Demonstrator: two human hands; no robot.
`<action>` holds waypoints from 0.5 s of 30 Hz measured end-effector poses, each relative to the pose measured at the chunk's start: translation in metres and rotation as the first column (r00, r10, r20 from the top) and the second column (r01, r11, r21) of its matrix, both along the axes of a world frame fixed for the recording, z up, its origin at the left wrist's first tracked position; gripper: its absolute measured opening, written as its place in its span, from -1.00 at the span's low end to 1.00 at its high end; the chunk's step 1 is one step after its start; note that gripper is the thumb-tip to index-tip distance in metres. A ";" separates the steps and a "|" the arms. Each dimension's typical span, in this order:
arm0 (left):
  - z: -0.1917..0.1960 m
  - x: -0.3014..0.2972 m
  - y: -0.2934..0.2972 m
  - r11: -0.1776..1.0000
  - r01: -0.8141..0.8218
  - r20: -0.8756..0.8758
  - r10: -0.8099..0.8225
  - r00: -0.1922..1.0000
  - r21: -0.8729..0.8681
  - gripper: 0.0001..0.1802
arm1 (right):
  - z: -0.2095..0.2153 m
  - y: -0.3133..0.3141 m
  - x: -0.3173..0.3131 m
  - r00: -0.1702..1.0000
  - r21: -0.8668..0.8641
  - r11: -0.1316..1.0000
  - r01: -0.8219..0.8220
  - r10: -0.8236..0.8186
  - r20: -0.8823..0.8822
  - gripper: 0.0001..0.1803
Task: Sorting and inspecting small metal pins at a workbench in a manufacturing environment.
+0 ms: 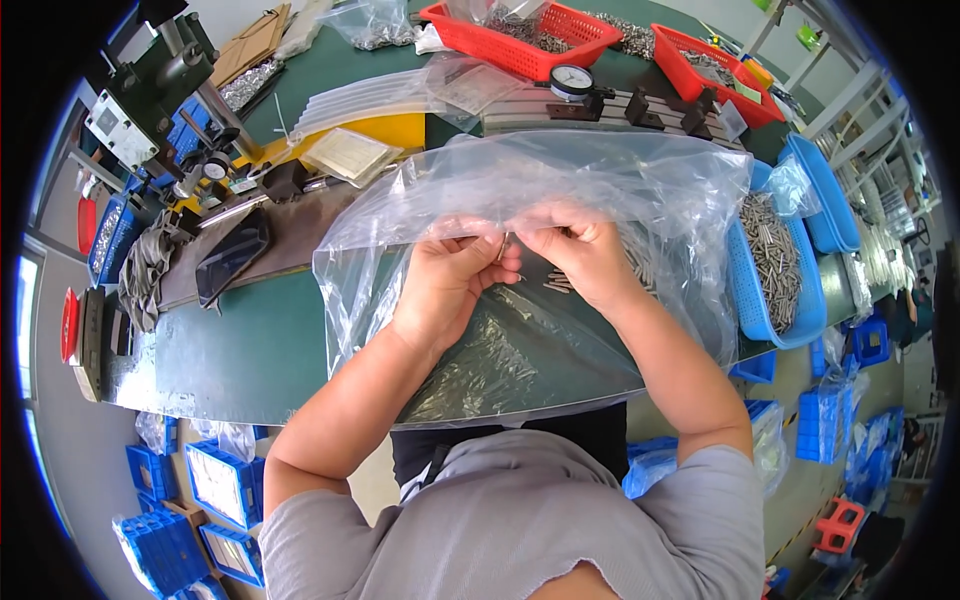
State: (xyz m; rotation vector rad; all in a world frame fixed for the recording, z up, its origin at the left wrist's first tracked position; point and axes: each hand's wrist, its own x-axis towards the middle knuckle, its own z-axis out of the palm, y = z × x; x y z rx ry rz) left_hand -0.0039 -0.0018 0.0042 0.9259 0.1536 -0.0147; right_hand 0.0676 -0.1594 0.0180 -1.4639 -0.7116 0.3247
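Note:
A large clear plastic bag spreads over the green bench top in front of me. My left hand is at its near side, fingers curled, with a small slim metal pin at the thumb tip. Close against it, my right hand is closed in a pinch; its fingertips nearly meet the left ones, and what they grip is hidden. Some fingers show only through the film. Several similar metal pins lie beside my right wrist, partly covered by the hand and bag.
A blue basket full of metal pins stands at the right. Red baskets of parts line the back, near a dial gauge on a rail. Left is a gauge stand and a black pouch. Blue crates sit below the bench.

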 end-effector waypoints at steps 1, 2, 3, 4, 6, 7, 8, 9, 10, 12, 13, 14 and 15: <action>-0.002 0.000 0.000 1.000 0.001 0.010 -0.001 1.000 0.008 -0.88 | -0.002 -0.001 0.001 1.000 0.000 1.000 -0.002 0.002 0.003 -0.86; -0.004 0.000 0.000 1.000 0.001 0.020 -0.001 1.000 0.016 -0.86 | -0.005 -0.001 0.001 1.000 0.010 1.000 0.004 -0.004 0.002 -0.86; -0.004 0.000 0.000 1.000 -0.001 0.023 0.001 1.000 0.018 -0.86 | -0.006 -0.001 0.002 1.000 0.020 1.000 0.010 -0.010 0.001 -0.87; -0.004 0.001 -0.001 1.000 0.004 0.036 -0.005 0.999 0.002 -0.88 | -0.004 -0.002 0.002 1.000 0.017 1.000 0.011 -0.011 0.003 -0.87; -0.003 0.002 -0.002 1.000 0.013 0.051 -0.012 0.999 -0.015 -0.91 | -0.001 -0.003 0.002 1.000 -0.006 1.000 0.001 -0.001 -0.014 -0.89; -0.005 0.002 -0.001 1.000 0.003 0.052 -0.002 0.999 -0.017 -0.91 | 0.000 -0.002 0.002 1.000 -0.003 1.000 0.000 0.000 -0.014 -0.89; -0.006 0.002 -0.001 1.000 -0.007 0.053 0.008 0.999 -0.019 -0.91 | 0.001 -0.001 0.002 0.996 -0.007 0.997 -0.075 0.074 -0.059 -0.90; -0.006 0.001 -0.001 1.000 -0.007 0.054 0.008 0.999 -0.017 -0.91 | 0.002 0.000 0.002 0.984 -0.007 0.989 -0.149 0.147 -0.103 -0.91; -0.006 0.001 0.000 1.000 -0.018 0.042 0.019 0.999 -0.020 -0.91 | 0.002 0.002 0.001 0.984 -0.005 0.989 -0.148 0.147 -0.102 -0.91; -0.007 0.002 0.001 0.999 -0.028 0.032 0.029 0.999 -0.021 -0.92 | -0.001 0.004 0.001 0.991 0.030 0.993 -0.116 0.117 -0.060 -0.89; -0.008 0.003 0.002 1.000 -0.017 0.039 0.018 0.999 -0.023 -0.92 | -0.003 0.004 0.002 0.991 0.032 0.993 -0.116 0.117 -0.057 -0.89; -0.009 0.004 0.002 1.000 -0.004 0.048 0.005 0.999 -0.026 -0.92 | -0.003 0.002 0.004 0.993 0.031 0.994 -0.107 0.109 -0.047 -0.89; -0.008 0.005 0.001 1.000 0.000 0.052 0.001 0.999 -0.024 -0.92 | -0.003 0.001 0.006 0.995 0.030 0.995 -0.097 0.098 -0.035 -0.88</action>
